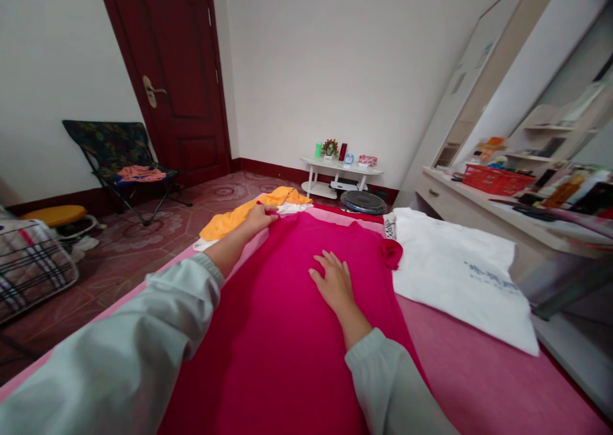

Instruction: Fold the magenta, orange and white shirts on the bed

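A magenta shirt (287,320) lies spread lengthwise before me over a pink bedcover. At its far left shoulder, my left hand (260,219) has its fingers closed on the fabric edge, partly hiding it. My right hand (334,283) rests flat on the upper middle of the shirt, fingers spread. A bunched bit of the shirt's sleeve sits at its far right edge. Beyond my left hand lies a crumpled orange garment (230,221), with white cloth under it. To the right of the magenta shirt is a white T-shirt (445,262) with dark lettering.
The pink bedcover (445,352) shows at the right. A white dresser (460,198) with a red basket (495,178) stands beside the bed. Past the far end are a low white table (342,165) and a round dark-lidded object (363,201). A camouflage folding chair (112,144) stands by the door.
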A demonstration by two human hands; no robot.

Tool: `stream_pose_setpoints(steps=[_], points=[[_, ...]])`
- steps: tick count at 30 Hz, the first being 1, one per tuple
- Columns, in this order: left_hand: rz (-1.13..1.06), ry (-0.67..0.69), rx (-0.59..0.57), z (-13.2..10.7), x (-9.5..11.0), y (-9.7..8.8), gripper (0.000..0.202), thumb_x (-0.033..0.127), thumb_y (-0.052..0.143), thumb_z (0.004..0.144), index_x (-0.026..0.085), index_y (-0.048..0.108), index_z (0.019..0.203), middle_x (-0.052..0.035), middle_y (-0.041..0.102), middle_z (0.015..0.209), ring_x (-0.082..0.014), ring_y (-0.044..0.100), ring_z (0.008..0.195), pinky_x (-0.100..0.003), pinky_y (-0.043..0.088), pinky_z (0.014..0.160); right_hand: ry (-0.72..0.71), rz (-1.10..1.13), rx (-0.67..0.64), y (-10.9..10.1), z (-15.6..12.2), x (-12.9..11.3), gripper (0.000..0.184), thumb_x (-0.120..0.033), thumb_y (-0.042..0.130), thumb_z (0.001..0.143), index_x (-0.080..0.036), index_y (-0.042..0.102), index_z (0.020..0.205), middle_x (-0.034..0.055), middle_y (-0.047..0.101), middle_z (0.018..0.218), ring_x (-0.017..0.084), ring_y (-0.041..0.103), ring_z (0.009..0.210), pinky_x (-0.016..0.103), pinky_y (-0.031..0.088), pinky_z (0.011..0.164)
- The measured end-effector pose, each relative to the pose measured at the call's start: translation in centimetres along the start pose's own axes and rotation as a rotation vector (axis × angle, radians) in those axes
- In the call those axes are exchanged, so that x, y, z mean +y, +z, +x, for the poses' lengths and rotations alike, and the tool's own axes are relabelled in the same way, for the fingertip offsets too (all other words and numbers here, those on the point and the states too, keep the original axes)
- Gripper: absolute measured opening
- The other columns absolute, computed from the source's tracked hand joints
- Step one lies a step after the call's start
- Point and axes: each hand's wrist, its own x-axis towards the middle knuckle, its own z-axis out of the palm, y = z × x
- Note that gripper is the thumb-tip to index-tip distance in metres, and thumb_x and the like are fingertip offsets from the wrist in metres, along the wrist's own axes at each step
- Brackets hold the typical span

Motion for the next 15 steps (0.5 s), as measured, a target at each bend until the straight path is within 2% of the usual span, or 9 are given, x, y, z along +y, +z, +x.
stream_pose_setpoints(steps=[3,8,11,13,15], points=[[0.207,0.063,0.029,1.1,0.4,-1.8,0.029,0.011,0.062,0.065,0.014,0.072,0.092,-0.0049,0.07,0.092,-0.0251,0.06,0.102,-0.031,0.043,0.094,0.006,0.008,0.004,0.1,0.0,0.1,0.042,-0.038,0.052,0.087,-0.026,0.057,0.126,0.0048,0.044,0.145,0.023,0.031,0.137,0.047,0.017,0.113],[0.537,0.104,0.14,1.4,1.1,-3.7,0.024,0.005,0.057,0.068,0.011,0.069,0.087,-0.017,0.058,0.113,-0.0344,0.055,0.111,-0.043,0.04,0.096,0.001,0.009,0.019,0.2,-0.1,0.2,0.041,-0.038,0.053,0.087,-0.027,0.057,0.126,0.0049,0.044,0.145,0.023,0.031,0.137,0.047,0.016,0.113],[0.731,0.177,0.121,1.4,2.8,-2.8,0.025,0.005,0.051,0.075,0.01,0.068,0.092,-0.0198,0.053,0.118,-0.0346,0.054,0.112,-0.045,0.042,0.094,0.001,0.011,0.024,0.2,-0.1,0.2,0.041,-0.038,0.054,0.086,-0.027,0.058,0.125,0.0049,0.045,0.144,0.023,0.032,0.137,0.047,0.017,0.113],[0.72,0.238,0.073,0.9,4.9,-1.2,0.029,0.006,0.05,0.078,0.009,0.068,0.1,-0.0195,0.054,0.119,-0.0327,0.054,0.112,-0.042,0.042,0.095,-0.005,0.017,0.026,0.3,-0.1,0.2,0.04,-0.038,0.054,0.086,-0.027,0.058,0.125,0.0048,0.045,0.144,0.024,0.032,0.137,0.048,0.017,0.113],[0.635,0.328,-0.031,-0.6,7.4,0.8,0.036,0.012,0.053,0.08,0.009,0.064,0.114,-0.016,0.058,0.117,-0.0274,0.056,0.108,-0.036,0.043,0.095,-0.015,0.03,0.03,0.4,0.0,0.3,0.041,-0.037,0.054,0.085,-0.025,0.058,0.124,0.0054,0.046,0.143,0.024,0.032,0.136,0.048,0.017,0.113]])
